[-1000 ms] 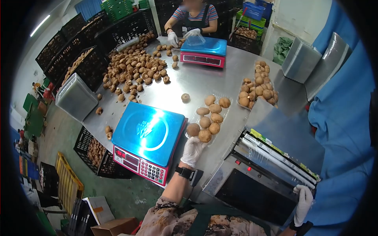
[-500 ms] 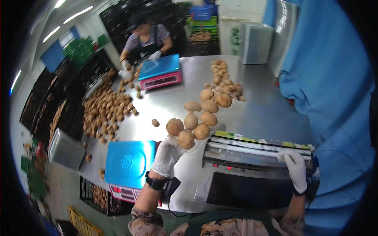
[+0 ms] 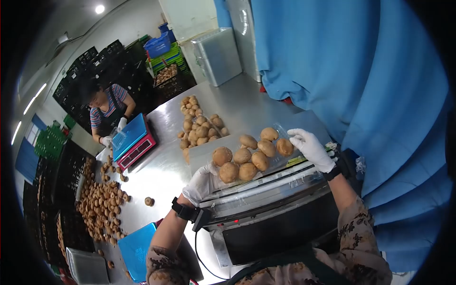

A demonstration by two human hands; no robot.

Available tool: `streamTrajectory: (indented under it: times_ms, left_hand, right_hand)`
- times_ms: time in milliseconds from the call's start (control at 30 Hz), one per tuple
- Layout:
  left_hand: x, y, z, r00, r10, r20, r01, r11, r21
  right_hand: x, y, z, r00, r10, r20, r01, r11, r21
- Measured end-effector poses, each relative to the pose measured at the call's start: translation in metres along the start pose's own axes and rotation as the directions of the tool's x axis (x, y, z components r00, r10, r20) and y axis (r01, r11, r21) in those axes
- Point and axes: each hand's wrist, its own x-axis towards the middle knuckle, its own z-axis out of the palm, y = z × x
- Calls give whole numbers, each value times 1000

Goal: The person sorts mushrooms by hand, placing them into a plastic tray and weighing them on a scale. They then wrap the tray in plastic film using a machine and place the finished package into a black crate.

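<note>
A clear plastic tray carries several brown round mushrooms in rows, above the film-wrapping machine. My left hand, in a white glove, is closed on the tray's left end, its fingertips partly hidden beneath the mushrooms. At the tray's right end, my gloved right hand has its fingers and thumb curled against the edge. The machine's white roller lies just below the tray, and a red light shows on its front.
More mushrooms lie behind the tray, and a large heap spreads at left. A blue-topped scale stands by my left arm. Across the steel table a co-worker works behind another scale. A blue curtain hangs at right.
My view has turned right. The tray has come down over the machine and levelled out, still in my left hand. My right hand has moved from the machine's roller to the tray's right end.
</note>
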Motion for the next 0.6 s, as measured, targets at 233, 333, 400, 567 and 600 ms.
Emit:
streamTrajectory:
  times_ms: [233, 333, 400, 567, 600]
  left_hand:
    - [38, 5, 6, 987, 82, -141, -30, 942, 334]
    - [30, 4, 20, 938, 159, -309, 15, 870, 493]
    - [24, -2, 19, 900, 282, -334, -2, 766, 643]
    - [19, -19, 4, 722, 689, 61, -38, -49, 998]
    - [18, -18, 10, 738, 664, 122, -79, -94, 992]
  right_hand:
    - [-9, 12, -9, 996, 79, -44, -81, 996, -42]
    - [-12, 19, -8, 996, 49, -76, -60, 987, -146]
    - [-14, 12, -9, 997, 66, -49, -75, 975, -210]
    - [-9, 7, -13, 997, -63, -37, 38, 883, -467]
    - [-3, 4, -13, 977, -205, -58, 150, 855, -496]
